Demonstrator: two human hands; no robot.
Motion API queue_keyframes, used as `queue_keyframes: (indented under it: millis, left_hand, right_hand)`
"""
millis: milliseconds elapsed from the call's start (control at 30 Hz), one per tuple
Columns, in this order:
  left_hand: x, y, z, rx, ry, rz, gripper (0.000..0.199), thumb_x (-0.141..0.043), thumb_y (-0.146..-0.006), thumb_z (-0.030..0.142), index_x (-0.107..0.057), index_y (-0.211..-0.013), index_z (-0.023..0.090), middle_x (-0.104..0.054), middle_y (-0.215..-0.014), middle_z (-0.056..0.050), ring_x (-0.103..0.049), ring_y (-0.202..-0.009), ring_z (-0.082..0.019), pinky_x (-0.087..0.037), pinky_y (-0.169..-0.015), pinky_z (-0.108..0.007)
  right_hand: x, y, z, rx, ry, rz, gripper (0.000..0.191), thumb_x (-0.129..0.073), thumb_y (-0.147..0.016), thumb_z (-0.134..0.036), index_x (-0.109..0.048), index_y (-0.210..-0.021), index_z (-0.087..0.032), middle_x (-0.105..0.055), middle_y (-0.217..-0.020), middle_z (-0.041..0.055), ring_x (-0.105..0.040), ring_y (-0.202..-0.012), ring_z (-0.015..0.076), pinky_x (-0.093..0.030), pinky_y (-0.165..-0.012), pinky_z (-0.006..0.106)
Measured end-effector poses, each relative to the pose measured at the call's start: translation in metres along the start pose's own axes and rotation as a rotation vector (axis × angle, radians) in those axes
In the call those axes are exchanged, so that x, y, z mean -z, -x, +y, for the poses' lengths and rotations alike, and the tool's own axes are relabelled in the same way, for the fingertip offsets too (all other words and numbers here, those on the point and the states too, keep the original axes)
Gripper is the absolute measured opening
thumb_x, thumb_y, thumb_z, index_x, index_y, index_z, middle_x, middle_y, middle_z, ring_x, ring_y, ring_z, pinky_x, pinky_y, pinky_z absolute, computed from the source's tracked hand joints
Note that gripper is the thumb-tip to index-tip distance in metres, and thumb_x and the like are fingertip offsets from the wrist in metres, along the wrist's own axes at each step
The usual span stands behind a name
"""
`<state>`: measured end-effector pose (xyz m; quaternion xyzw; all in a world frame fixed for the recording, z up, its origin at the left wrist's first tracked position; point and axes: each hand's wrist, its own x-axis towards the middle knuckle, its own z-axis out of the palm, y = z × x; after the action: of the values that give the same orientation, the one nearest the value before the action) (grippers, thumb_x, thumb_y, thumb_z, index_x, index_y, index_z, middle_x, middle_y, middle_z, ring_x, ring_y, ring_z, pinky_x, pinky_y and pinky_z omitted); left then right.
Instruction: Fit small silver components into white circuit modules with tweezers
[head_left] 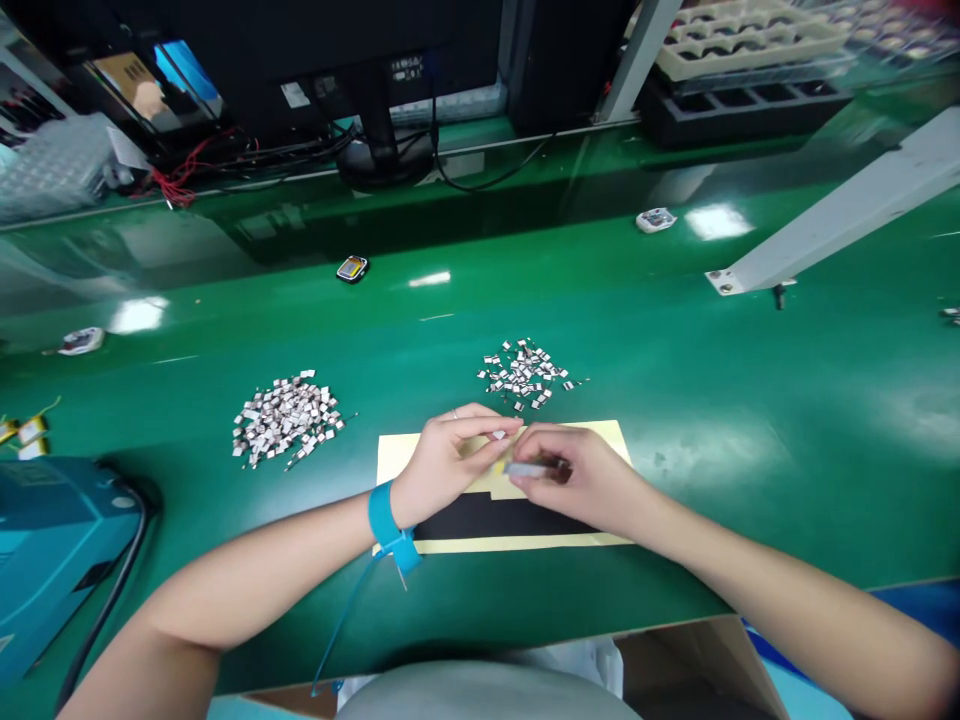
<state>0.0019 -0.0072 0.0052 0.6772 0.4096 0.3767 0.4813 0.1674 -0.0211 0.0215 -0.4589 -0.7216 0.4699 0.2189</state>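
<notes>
My left hand [446, 460], with a blue strap [384, 518] on its wrist, pinches a small white square part [498, 435] between thumb and forefinger. Close beside it, my right hand [570, 470] is closed around a slim grey tool [525, 469] whose tip points left; motion blur hides its exact kind. Under both hands lies a pale yellow sheet [397, 455] with a black area [465, 518]. Just beyond the fingers is a loose pile of small white parts [523, 372] with dark ends. A denser pile of similar parts [285, 415] sits to the left.
A teal machine [64, 550] with a black cable stands at the left edge. A monitor stand [379, 145] is at the back. A slanted grey metal post [840, 210] meets the green table [750, 400] on the right. Small devices [352, 268] and trays [742, 110] lie farther back.
</notes>
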Motion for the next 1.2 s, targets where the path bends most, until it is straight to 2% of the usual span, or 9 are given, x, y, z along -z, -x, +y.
queue_keyframes:
  millis: [67,167,300,467,833,967,1067,1200]
  left_hand:
    - [0.0,0.002,0.0,-0.027,-0.063,0.046,0.016,-0.059,-0.072,0.015,-0.065,-0.087,0.018,-0.063,-0.078,-0.004,-0.059,-0.071,-0.012,-0.048,-0.065,-0.021]
    - [0.001,0.004,0.001,-0.058,-0.184,0.108,0.021,-0.06,-0.071,0.014,-0.062,-0.092,0.017,-0.066,-0.075,-0.002,-0.061,-0.068,-0.011,-0.048,-0.066,-0.02]
    - [0.001,0.006,0.002,-0.163,-0.332,0.094,0.027,-0.058,-0.071,0.011,-0.056,-0.097,0.017,-0.068,-0.075,0.001,-0.062,-0.072,-0.011,-0.048,-0.07,-0.02]
    - [-0.001,0.008,0.002,-0.293,-0.464,0.09,0.03,-0.059,-0.07,0.01,-0.051,-0.099,0.016,-0.067,-0.071,0.002,-0.061,-0.067,-0.011,-0.048,-0.066,-0.02]
    - [-0.002,0.008,-0.001,-0.311,-0.531,0.077,0.027,-0.054,-0.073,0.008,-0.048,-0.098,0.016,-0.067,-0.07,0.002,-0.061,-0.062,-0.012,-0.047,-0.062,-0.022]
    - [-0.003,0.01,0.0,-0.279,-0.533,0.052,0.023,-0.054,-0.072,0.007,-0.049,-0.092,0.017,-0.066,-0.069,0.002,-0.061,-0.062,-0.013,-0.047,-0.06,-0.024]
    - [-0.004,0.011,0.0,-0.288,-0.535,0.04,0.029,-0.054,-0.072,0.008,-0.048,-0.098,0.017,-0.067,-0.07,0.002,-0.061,-0.062,-0.014,-0.047,-0.06,-0.024]
    - [-0.005,0.01,-0.002,-0.279,-0.508,0.041,0.032,-0.054,-0.075,0.016,-0.045,-0.105,0.019,-0.066,-0.071,0.002,-0.062,-0.063,-0.012,-0.047,-0.059,-0.021]
  right_hand:
    - [0.005,-0.003,0.0,-0.03,-0.154,0.05,0.007,-0.053,-0.072,-0.021,-0.053,-0.067,-0.016,-0.049,-0.064,-0.0022,-0.037,-0.049,0.0076,-0.028,-0.044,0.019]
    - [0.006,-0.005,0.0,-0.073,-0.252,0.101,0.012,-0.054,-0.074,-0.027,-0.052,-0.068,-0.016,-0.043,-0.059,-0.0041,-0.027,-0.046,0.007,-0.023,-0.043,0.021]
    - [0.003,-0.006,0.001,-0.053,-0.295,0.096,0.013,-0.054,-0.075,-0.028,-0.051,-0.07,-0.016,-0.048,-0.07,-0.0023,-0.028,-0.049,0.0067,-0.024,-0.045,0.022]
    - [0.0,-0.005,0.002,-0.056,-0.257,0.072,0.011,-0.053,-0.077,-0.027,-0.053,-0.072,-0.016,-0.041,-0.064,-0.0041,-0.029,-0.049,0.0067,-0.024,-0.044,0.021]
    - [-0.001,-0.008,0.003,-0.04,-0.204,0.051,0.008,-0.053,-0.075,-0.021,-0.053,-0.07,-0.015,-0.039,-0.064,-0.0041,-0.03,-0.049,0.0062,-0.024,-0.044,0.02]
    - [-0.004,-0.008,0.004,-0.106,-0.205,0.089,0.003,-0.056,-0.068,-0.016,-0.054,-0.066,-0.015,-0.04,-0.059,-0.0046,-0.03,-0.048,0.0063,-0.024,-0.044,0.02]
    - [-0.006,-0.01,0.008,-0.162,-0.216,0.12,0.005,-0.058,-0.063,-0.016,-0.053,-0.062,-0.014,-0.042,-0.054,-0.0049,-0.031,-0.046,0.0064,-0.023,-0.043,0.021]
    - [-0.001,-0.012,0.011,-0.172,-0.273,0.084,0.015,-0.058,-0.064,-0.023,-0.048,-0.055,-0.015,-0.054,-0.062,-0.0001,-0.042,-0.051,0.0085,-0.031,-0.047,0.021]
